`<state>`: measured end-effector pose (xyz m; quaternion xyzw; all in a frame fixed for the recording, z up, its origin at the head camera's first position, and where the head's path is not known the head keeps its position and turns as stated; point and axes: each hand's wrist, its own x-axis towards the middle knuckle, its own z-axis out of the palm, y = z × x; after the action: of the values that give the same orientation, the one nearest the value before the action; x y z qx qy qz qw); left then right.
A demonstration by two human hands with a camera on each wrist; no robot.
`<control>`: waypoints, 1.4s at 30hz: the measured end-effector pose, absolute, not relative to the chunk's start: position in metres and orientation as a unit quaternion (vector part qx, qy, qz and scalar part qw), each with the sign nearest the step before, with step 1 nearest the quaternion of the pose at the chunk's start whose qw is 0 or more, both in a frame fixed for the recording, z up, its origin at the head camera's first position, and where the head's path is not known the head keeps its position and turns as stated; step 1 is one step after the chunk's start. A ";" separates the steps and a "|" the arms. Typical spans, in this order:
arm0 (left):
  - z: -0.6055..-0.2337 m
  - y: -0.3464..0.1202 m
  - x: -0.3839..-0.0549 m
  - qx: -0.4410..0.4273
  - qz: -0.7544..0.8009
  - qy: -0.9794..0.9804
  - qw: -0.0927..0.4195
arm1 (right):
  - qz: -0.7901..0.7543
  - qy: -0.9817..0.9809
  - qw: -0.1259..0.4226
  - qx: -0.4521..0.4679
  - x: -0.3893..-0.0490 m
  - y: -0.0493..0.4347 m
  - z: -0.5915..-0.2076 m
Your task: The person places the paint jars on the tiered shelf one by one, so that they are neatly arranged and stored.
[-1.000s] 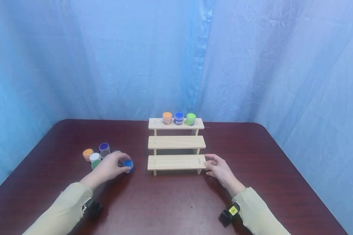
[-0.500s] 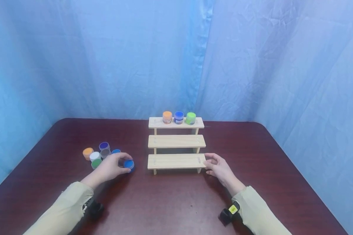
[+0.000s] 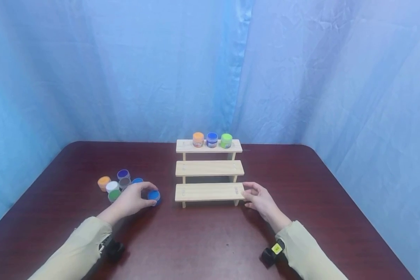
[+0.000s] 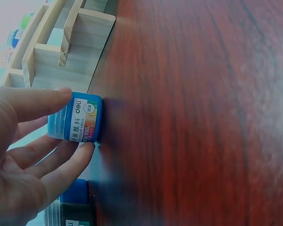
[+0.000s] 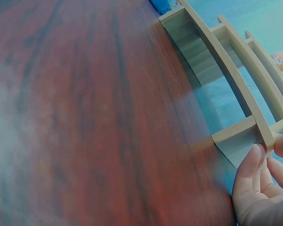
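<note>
My left hand pinches a blue paint jar between thumb and fingers, left of the shelf on the tabletop. The label on its side reads "deli". A three-tier wooden display shelf stands in the middle of the table. At the right end of its lowest step, my right hand grips the board, with the thumb at the front edge. An orange jar, a dark blue jar and a light green jar line the top step.
Left of my left hand, several jars are clustered: orange, white, green, purple, grey-brown and another blue jar. Blue curtains hang behind the dark red wooden table.
My left hand and the blue paint jar have shifted very slightly right, showing more of the other blue jar behind. The right hand keeps its place on the shelf.
</note>
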<state>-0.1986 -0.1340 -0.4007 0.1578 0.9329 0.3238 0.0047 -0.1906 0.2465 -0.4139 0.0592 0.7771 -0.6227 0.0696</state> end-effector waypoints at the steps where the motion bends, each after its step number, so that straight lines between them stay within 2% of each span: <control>1: -0.401 -0.134 -0.198 0.158 0.324 0.933 0.005 | -0.622 0.778 0.069 0.059 -0.191 0.247 -0.414; 34: -0.400 -0.131 -0.197 0.124 0.401 0.907 -0.046 | -0.619 0.781 0.066 0.057 -0.191 0.246 -0.414; 42: -0.397 -0.127 -0.199 0.121 0.425 0.891 -0.100 | -0.612 0.786 0.064 0.061 -0.191 0.246 -0.415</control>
<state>-0.1986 -0.1268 -0.3971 0.1206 0.8913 0.4254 -0.1005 -0.1911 0.2463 -0.4152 0.0607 0.7859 -0.6120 0.0644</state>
